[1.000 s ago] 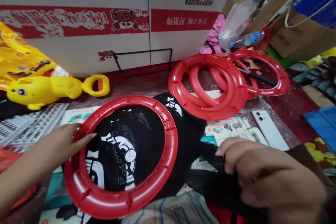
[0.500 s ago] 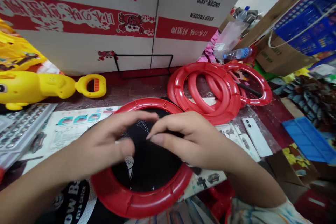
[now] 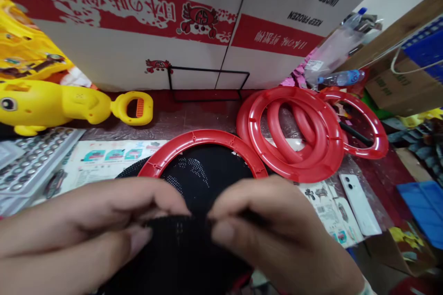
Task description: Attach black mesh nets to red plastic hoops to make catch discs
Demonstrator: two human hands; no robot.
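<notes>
Black cloth [image 3: 183, 249] with shiny dotted patterns lies across a red plastic ring [image 3: 197, 137], and its near part is raised between my hands. My left hand [image 3: 138, 216] pinches the upper edge of this cloth between thumb and fingers. Opposite it, my right hand [image 3: 263, 226] is closed in a pinch at the same cloth, slightly blurred. Both hands hide the ring's lower half. Printed cardboard [image 3: 114, 166] lies flat under the ring.
More red rings [image 3: 294, 133] lie stacked at right, beside a white phone [image 3: 360, 203]. A yellow duck-like toy [image 3: 83, 103] and a tray of round beads [image 3: 38, 161] are at left. A big white carton [image 3: 117, 55] and black wire frame [image 3: 209, 70] stand behind.
My hands have come nearer and lower, lifting the near part of the black cloth. My left hand went from open to pinching. The camera view has shifted left.
</notes>
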